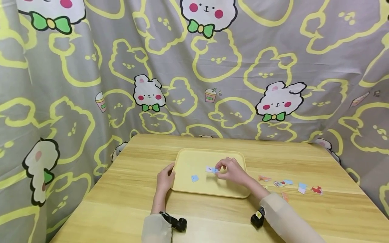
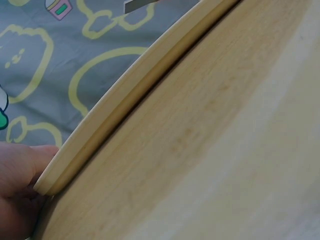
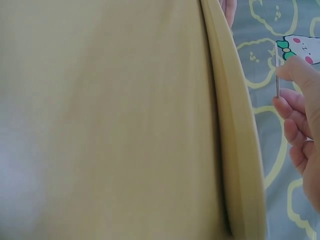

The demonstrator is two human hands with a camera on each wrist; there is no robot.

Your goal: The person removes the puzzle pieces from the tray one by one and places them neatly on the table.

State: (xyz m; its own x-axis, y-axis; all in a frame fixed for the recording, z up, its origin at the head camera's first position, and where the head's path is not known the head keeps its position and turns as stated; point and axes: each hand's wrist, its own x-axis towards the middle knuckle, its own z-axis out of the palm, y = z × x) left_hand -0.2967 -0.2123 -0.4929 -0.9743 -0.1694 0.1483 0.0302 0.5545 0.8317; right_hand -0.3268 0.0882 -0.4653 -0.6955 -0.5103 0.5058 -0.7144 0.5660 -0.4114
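Observation:
My right hand (image 1: 232, 172) is above the pale yellow tray (image 1: 197, 155), pinching a small flat white-and-blue piece (image 1: 209, 169) between thumb and fingertips. Seen from the right wrist, that piece (image 3: 277, 70) is a thin edge-on strip held past the tray's rim. At the tray's left side, my left hand (image 1: 165, 180) holds the rim. The left wrist view has its thumb laid along the rim, with the other fingers partly hidden behind and below. A small light blue square piece (image 1: 195, 178) lies inside the tray, left of the right hand.
Right of the tray, several small cut pieces are scattered on the wooden table (image 1: 121, 202): an orange one (image 1: 264, 178), a blue-and-white one (image 1: 302, 188) and a red one (image 1: 317, 190) among them. A patterned curtain (image 1: 170, 67) hangs around the table's back and sides.

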